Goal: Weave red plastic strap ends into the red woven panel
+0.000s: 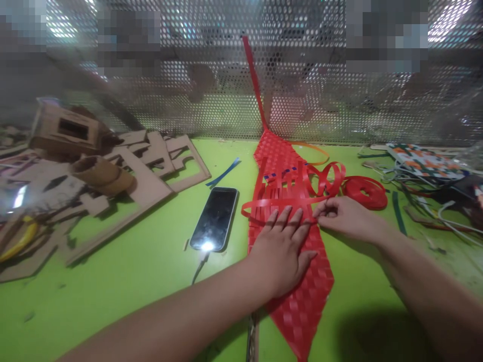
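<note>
Weave (298, 311): red, laid lengthwise on the green surface (151, 281). Its near and far sections are closed, while loose strip ends (277, 193) are seen between them; the work is judged partly done, with that middle band left to be closed.
Strip: 1 red strip (271, 203) is looped across the weave, not yet drawn flat.
Left hand (279, 256): fingers spread, palm down, rested on the weave just nearer than the loop.
Right hand (347, 218): red strip pinched between fingertips at the weave's right edge.
Coil: red coil (358, 196) placed right of the weave.
Phone (215, 218): set left of the weave.
</note>
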Demonstrator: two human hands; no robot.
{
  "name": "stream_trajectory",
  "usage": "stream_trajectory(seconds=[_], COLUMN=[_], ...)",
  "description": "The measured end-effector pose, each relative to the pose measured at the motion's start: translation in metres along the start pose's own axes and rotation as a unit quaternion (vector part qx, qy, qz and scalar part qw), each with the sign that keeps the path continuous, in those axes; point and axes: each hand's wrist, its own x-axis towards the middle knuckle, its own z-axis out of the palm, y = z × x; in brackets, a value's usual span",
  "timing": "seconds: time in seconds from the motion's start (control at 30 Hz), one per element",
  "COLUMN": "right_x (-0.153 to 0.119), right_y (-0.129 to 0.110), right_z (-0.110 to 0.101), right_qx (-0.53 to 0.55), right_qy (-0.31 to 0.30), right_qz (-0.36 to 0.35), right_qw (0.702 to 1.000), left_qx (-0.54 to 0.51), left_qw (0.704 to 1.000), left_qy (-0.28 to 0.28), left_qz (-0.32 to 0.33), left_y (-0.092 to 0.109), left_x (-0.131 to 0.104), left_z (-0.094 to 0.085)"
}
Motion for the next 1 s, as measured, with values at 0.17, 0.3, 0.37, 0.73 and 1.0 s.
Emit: stream_trajectory(seconds=[0.17, 0.3, 0.37, 0.73, 1.0], right_x=[-0.001, -0.002, -0.002, 0.0, -0.002], right_y=[0.002, 0.008, 0.009, 0.015, 0.012], right_z=[-0.004, -0.008, -0.01, -0.014, -0.014], right_qx=[0.013, 0.076, 0.086, 0.075, 0.074], right_qy=[-0.017, -0.042, -0.05, -0.076, -0.059], right_qz=[-0.003, -0.026, -0.027, -0.033, -0.013], right_qw=[1.0, 0.996, 0.995, 0.994, 0.995], left_qx=[-0.004, -0.003, -0.002, -0.007, -0.005], left_qw=[1.0, 1.0, 1.0, 1.0, 1.0], left_qy=[0.007, 0.008, 0.008, 0.01, -0.002], left_qz=[0.001, -0.003, -0.003, -0.001, -0.004], left_y=[0.0, 0.0, 0.0, -0.001, -0.001], left_x=[0.0, 0.0, 0.0, 0.0, 0.0], left_z=[0.001, 0.001, 0.002, 0.002, 0.003])
